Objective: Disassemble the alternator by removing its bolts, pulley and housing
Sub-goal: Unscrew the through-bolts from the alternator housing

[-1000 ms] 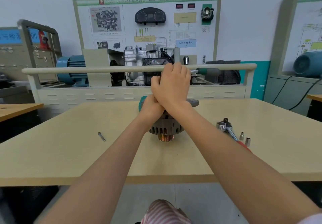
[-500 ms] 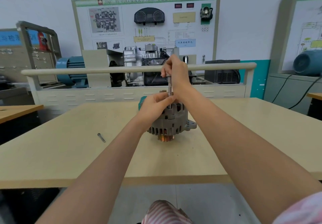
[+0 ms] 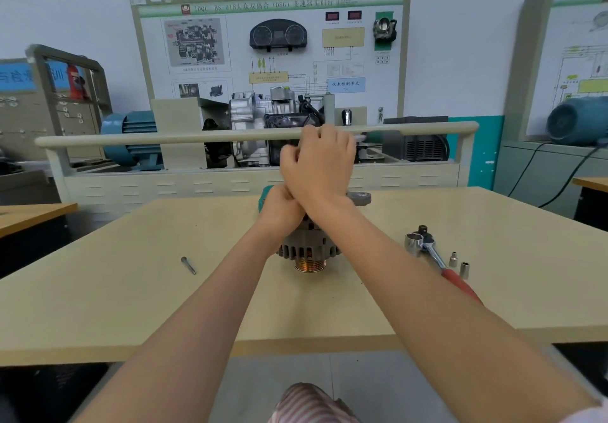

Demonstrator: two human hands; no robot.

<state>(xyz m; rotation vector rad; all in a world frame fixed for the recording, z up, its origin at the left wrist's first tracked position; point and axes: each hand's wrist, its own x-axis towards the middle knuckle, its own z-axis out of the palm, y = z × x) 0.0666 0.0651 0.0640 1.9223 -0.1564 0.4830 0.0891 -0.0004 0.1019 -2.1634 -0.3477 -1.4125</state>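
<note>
Since half a second ago, my right hand point(image 3: 320, 166) has dropped back low over the alternator point(image 3: 307, 248), and the long bolt I was lifting out is hidden now. I see the big table point(image 3: 131, 291) with the alternator standing in its middle, copper-colored pulley point(image 3: 310, 264) at the near side. My right hand covers its top, fingers curled; I cannot tell what they hold. My left hand point(image 3: 279, 208) sits under that wrist, gripping the alternator. My right arm crosses over the red-handled ratchet point(image 3: 431, 251). Two small sockets point(image 3: 459, 265) stand just beside it. One loose bolt point(image 3: 188, 265) lies well apart on my left.
</note>
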